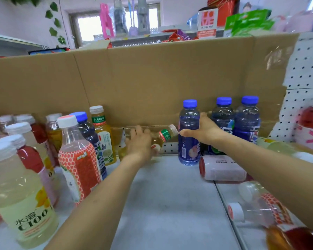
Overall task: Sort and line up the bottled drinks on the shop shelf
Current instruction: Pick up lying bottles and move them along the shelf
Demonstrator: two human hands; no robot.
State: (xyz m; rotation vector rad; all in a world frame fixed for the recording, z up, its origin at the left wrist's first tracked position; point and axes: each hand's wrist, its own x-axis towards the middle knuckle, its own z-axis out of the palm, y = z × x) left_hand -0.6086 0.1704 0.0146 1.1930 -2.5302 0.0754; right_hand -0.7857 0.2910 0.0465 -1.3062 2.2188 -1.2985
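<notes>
A: What do the hands hold?
B: The left hand [139, 141] grips a tea bottle [165, 135] that lies on its side just in front of the cardboard [152, 78]. The right hand [202, 131] is curled round an upright blue bottle [189, 143], also near the cardboard.
A: And further out?
B: A blue pair [247, 121] stands against the cardboard, on the shelf [170, 195].
</notes>
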